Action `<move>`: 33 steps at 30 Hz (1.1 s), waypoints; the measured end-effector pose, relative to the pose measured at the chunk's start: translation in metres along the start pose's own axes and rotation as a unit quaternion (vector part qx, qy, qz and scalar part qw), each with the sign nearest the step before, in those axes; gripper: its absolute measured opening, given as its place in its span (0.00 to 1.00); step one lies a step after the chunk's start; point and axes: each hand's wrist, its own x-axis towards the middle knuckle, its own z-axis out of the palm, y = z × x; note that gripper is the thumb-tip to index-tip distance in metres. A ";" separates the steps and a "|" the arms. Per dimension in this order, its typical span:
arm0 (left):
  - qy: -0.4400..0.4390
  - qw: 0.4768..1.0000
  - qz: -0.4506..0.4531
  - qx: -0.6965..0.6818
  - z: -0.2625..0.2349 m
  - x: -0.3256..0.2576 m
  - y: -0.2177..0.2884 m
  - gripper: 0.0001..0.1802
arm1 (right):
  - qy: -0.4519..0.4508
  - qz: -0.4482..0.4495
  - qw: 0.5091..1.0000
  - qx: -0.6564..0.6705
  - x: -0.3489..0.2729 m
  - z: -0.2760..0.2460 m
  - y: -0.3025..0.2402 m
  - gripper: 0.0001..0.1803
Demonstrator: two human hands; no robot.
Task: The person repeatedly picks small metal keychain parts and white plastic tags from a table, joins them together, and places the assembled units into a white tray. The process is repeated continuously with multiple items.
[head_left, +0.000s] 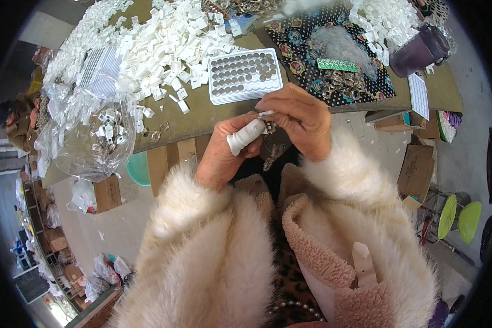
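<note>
My left hand point(220, 148) and my right hand point(305, 117) meet just off the table's front edge, both closed on a small white plastic piece point(267, 113). A white cover point(247, 136) wraps one finger of my left hand. Metal shows between the fingers, and a bunch of metal chain or rings point(273, 157) dangles below them. Fingers hide most of the held piece. Right beyond my hands lies a white tray point(220, 100) with rows of round silver button cells point(232, 76); some of its slots on the near right hold none.
White plastic pieces point(164, 49) lie heaped across the table. A clear bag point(74, 147) hangs at its left edge. To the right are a patterned cloth point(377, 82) with metal rings point(344, 85), a green strip point(339, 65) and a purple cup point(418, 52). Another person point(22, 123) sits far left.
</note>
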 end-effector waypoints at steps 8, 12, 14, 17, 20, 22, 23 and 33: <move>0.043 0.990 0.001 -0.134 0.010 0.000 -0.016 0.19 | 0.038 -0.156 0.971 -0.179 -0.009 0.015 0.006 0.23; 0.033 0.987 -0.052 -0.151 0.012 0.001 -0.024 0.21 | 0.037 -0.150 0.962 -0.227 -0.019 0.010 0.004 0.23; 0.023 0.985 -0.064 -0.156 0.013 0.000 -0.026 0.21 | 0.030 -0.146 0.959 -0.241 -0.026 0.007 0.004 0.23; 0.006 0.986 -0.067 -0.153 0.014 -0.001 -0.024 0.21 | 0.022 -0.163 0.953 -0.257 -0.034 0.003 0.007 0.22; 0.034 0.990 -0.058 -0.125 0.013 0.000 -0.020 0.19 | 0.012 -0.189 0.947 -0.260 -0.035 -0.008 0.012 0.21; 0.057 0.993 -0.036 -0.101 0.012 -0.001 -0.017 0.19 | 0.010 -0.197 0.944 -0.264 -0.030 -0.019 0.018 0.19; 0.062 0.994 -0.016 -0.089 0.012 -0.001 -0.015 0.18 | 0.022 -0.167 0.936 -0.310 -0.025 -0.026 0.021 0.17; 0.100 0.993 0.022 -0.049 0.013 -0.005 -0.013 0.18 | -0.008 -0.001 0.898 -0.440 0.001 -0.043 0.044 0.08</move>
